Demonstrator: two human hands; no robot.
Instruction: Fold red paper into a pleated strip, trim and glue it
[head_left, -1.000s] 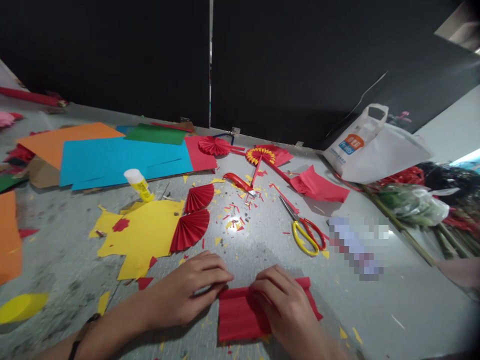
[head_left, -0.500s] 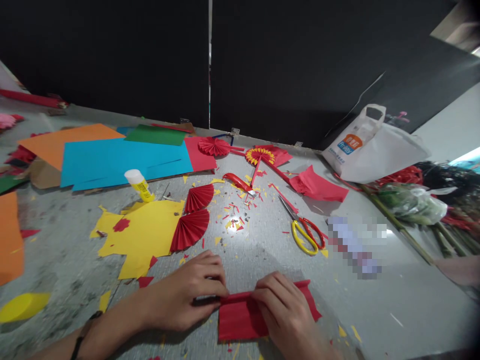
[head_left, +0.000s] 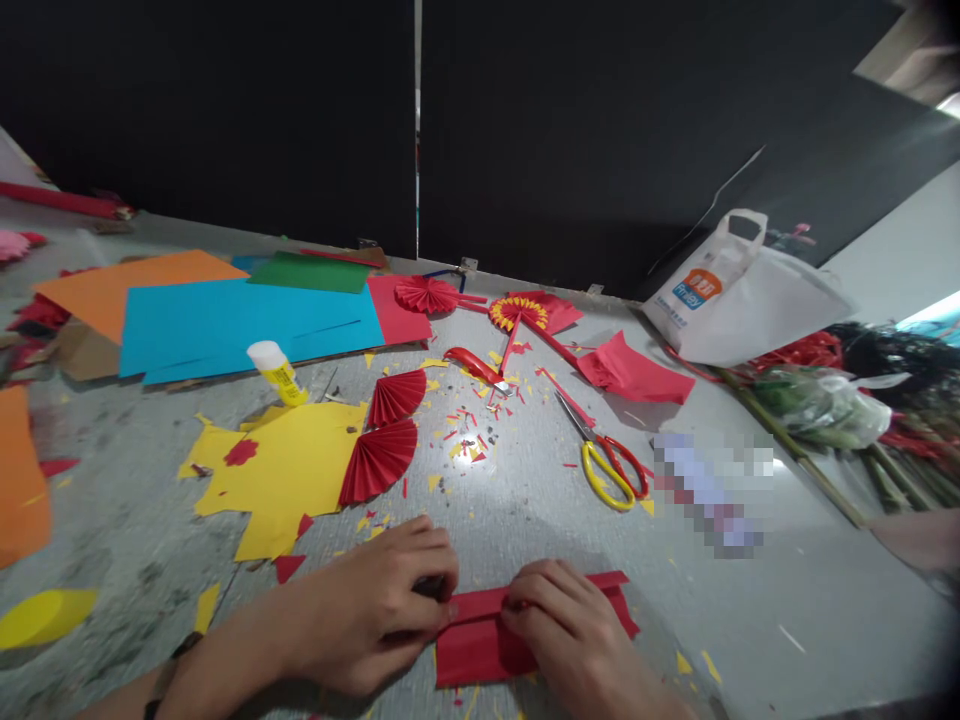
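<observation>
A sheet of red paper (head_left: 480, 655) lies on the grey surface near the bottom of the view, its far edge folded over in a narrow strip. My left hand (head_left: 390, 600) pinches the fold at its left end between thumb and fingers. Along the same fold, further right, my right hand (head_left: 562, 625) grips it with fingers curled; its fingertips partly cover the paper. Beyond my left hand are two pleated red paper fans (head_left: 379, 460), beside a cut yellow paper shape (head_left: 292, 470) with a small red flower on it.
Yellow-and-red-handled scissors (head_left: 607, 465) and a red utility knife (head_left: 476, 370) lie ahead among paper scraps. A glue stick (head_left: 277, 372) stands tilted near a blue sheet (head_left: 247, 325). At right are a white plastic bag (head_left: 739, 300) and wrapped stems (head_left: 825, 405). A black panel (head_left: 637, 130) rises behind.
The folded strip at the red paper's far edge looks wider and flatter now. My hands have shifted slightly along with it, staying on the paper.
</observation>
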